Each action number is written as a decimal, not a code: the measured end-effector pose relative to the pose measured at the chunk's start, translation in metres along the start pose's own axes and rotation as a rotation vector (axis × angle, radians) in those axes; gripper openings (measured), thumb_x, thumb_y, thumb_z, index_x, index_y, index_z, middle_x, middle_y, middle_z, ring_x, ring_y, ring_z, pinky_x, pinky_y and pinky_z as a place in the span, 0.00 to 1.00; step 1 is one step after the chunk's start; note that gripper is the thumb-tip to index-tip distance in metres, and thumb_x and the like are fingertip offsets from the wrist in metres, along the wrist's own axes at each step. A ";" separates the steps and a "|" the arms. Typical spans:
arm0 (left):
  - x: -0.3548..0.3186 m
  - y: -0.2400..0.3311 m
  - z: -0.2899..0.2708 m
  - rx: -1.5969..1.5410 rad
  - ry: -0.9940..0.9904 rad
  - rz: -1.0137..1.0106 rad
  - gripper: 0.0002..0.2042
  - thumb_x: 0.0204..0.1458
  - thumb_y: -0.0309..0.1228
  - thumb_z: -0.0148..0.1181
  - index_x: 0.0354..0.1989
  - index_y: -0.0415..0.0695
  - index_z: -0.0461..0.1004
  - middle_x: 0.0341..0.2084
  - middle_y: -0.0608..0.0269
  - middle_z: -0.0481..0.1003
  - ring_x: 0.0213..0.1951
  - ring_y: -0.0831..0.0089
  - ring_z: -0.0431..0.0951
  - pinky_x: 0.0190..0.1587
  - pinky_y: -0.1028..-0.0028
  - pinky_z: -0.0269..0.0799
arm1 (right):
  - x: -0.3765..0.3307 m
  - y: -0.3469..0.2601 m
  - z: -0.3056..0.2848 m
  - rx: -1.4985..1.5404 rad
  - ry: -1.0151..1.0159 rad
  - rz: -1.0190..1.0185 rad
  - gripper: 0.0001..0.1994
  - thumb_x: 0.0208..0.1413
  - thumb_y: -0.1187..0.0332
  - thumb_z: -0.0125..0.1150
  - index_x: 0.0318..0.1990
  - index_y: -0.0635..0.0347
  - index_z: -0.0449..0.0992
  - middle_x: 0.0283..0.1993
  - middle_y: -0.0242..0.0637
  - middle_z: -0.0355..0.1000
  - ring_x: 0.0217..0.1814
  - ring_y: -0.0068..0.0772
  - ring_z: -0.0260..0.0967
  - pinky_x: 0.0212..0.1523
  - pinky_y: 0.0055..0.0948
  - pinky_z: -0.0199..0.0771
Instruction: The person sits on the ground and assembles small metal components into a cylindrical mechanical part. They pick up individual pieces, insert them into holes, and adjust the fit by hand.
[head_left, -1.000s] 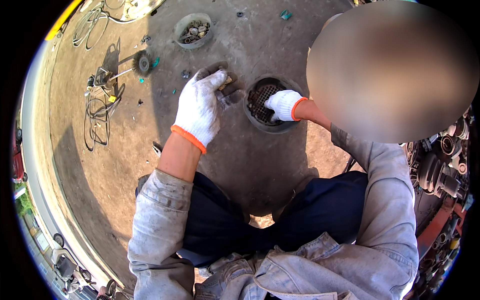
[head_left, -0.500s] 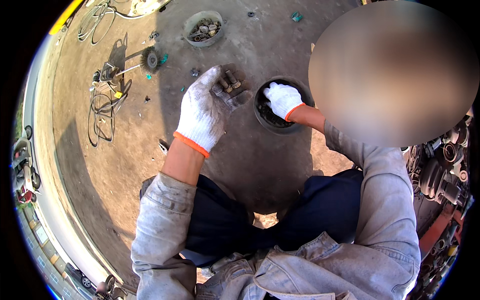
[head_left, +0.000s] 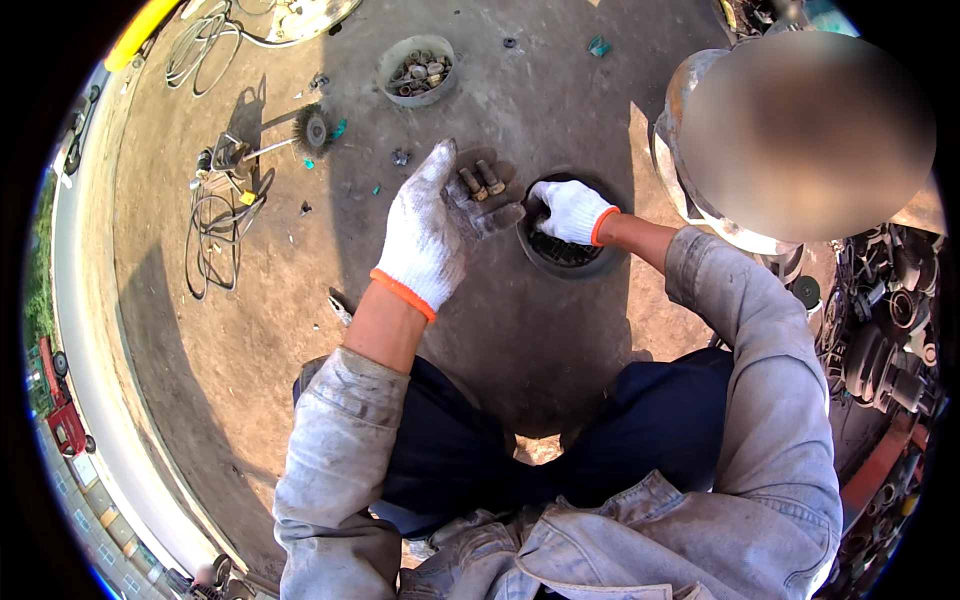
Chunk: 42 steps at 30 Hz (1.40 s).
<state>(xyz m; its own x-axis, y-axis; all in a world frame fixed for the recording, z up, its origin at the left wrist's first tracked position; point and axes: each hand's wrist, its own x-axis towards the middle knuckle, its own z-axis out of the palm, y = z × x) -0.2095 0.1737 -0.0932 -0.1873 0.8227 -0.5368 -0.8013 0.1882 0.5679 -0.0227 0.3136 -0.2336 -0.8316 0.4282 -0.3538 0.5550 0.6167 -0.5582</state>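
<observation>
My left hand [head_left: 432,225], in a white glove with an orange cuff and blackened fingers, is turned palm up. Two or three short, worn metal bolts [head_left: 489,178] lie across its fingers. To its right, my right hand [head_left: 574,211], in a matching glove, reaches into a dark round basin [head_left: 588,267] on the ground. The right fingers bend down, closed, among small dark metal pieces [head_left: 562,250]; the glove hides anything they grip.
A pale tub [head_left: 450,88] of metal fittings stands ahead. A wire wheel brush [head_left: 313,127] on a small motor, with a coiled cable [head_left: 215,240], sits at the left. Pliers [head_left: 340,310] lie by my left knee. Scrap parts [head_left: 885,330] are heaped at the right.
The view has shifted slightly. The left palm still carries the bolts, showing them more fully. The right hand stays in the basin, its fingers now near the left rim.
</observation>
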 end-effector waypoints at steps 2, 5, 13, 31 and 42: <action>0.003 -0.002 0.000 0.000 0.026 0.006 0.20 0.71 0.43 0.49 0.51 0.37 0.75 0.36 0.54 0.78 0.42 0.54 0.83 0.46 0.52 0.83 | -0.010 -0.004 -0.034 0.293 0.030 0.162 0.23 0.54 0.58 0.74 0.53 0.62 0.79 0.50 0.48 0.81 0.49 0.47 0.81 0.54 0.38 0.79; 0.010 -0.008 0.001 -0.029 0.035 -0.007 0.17 0.71 0.39 0.49 0.51 0.37 0.75 0.38 0.53 0.78 0.43 0.54 0.83 0.47 0.53 0.82 | -0.021 -0.014 -0.066 0.823 0.312 0.102 0.21 0.55 0.70 0.75 0.55 0.66 0.77 0.51 0.40 0.81 0.49 0.27 0.78 0.53 0.28 0.80; 0.013 -0.015 0.015 -0.109 -0.115 0.011 0.15 0.70 0.31 0.46 0.54 0.33 0.74 0.44 0.50 0.80 0.45 0.56 0.83 0.48 0.52 0.84 | -0.050 -0.089 -0.115 0.511 0.440 -0.037 0.24 0.44 0.69 0.85 0.49 0.63 0.81 0.45 0.34 0.81 0.47 0.22 0.77 0.50 0.28 0.80; 0.009 -0.008 0.013 -0.144 -0.176 0.051 0.15 0.69 0.29 0.52 0.57 0.35 0.75 0.49 0.51 0.81 0.48 0.58 0.83 0.50 0.56 0.82 | -0.051 -0.092 -0.113 0.224 0.557 -0.298 0.20 0.50 0.70 0.78 0.52 0.59 0.83 0.47 0.40 0.80 0.46 0.40 0.83 0.49 0.33 0.84; 0.004 0.004 0.006 0.075 0.062 0.125 0.12 0.67 0.24 0.56 0.57 0.37 0.72 0.46 0.55 0.79 0.47 0.59 0.83 0.50 0.59 0.83 | -0.033 -0.046 -0.103 0.103 0.195 -0.030 0.20 0.59 0.56 0.71 0.54 0.58 0.82 0.51 0.46 0.83 0.53 0.49 0.81 0.55 0.38 0.80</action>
<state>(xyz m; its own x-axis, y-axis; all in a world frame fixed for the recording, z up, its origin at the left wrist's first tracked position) -0.2099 0.1810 -0.0888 -0.3193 0.8078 -0.4955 -0.7256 0.1279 0.6761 -0.0182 0.3393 -0.1192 -0.8223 0.5366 -0.1894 0.5168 0.5648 -0.6434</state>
